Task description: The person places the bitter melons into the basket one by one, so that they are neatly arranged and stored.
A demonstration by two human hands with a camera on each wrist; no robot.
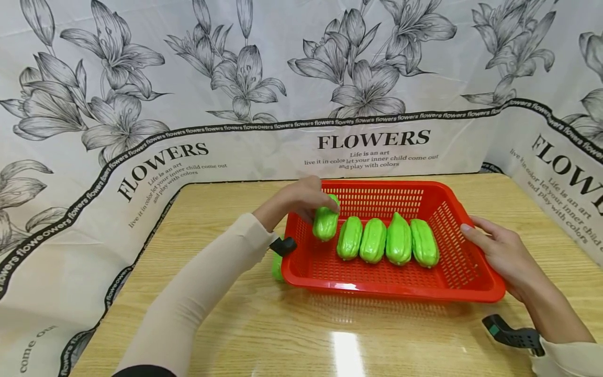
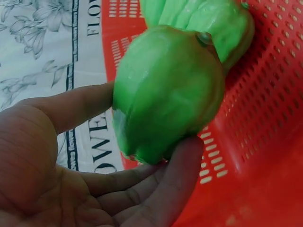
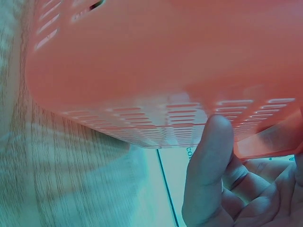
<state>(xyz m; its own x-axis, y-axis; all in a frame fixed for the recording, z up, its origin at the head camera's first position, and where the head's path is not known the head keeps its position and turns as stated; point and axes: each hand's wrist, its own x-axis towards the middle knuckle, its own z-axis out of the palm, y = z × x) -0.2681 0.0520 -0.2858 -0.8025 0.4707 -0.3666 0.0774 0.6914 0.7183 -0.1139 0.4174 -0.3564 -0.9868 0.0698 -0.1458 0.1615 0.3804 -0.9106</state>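
My left hand (image 1: pixel 308 199) pinches a glossy green, ridged, gourd-like fruit (image 1: pixel 326 224) between thumb and fingers, over the left part of the red basket (image 1: pixel 377 293). Close up in the left wrist view, this fruit (image 2: pixel 165 94) has a small stem nub and the fingers are beneath it. Several similar green fruits (image 1: pixel 373 241) lie side by side in a row on the basket's floor. At the basket's right side, my right hand (image 1: pixel 504 254) holds the rim, its thumb on top. In the right wrist view, that thumb (image 3: pixel 208 165) lies against the red plastic.
The perforated basket stands on a wood-grain table (image 1: pixel 226 324). Partly hidden behind its left wall is another green object (image 1: pixel 277 267). A white flower-printed cloth (image 1: pixel 264 146) hangs behind the table and along both sides.
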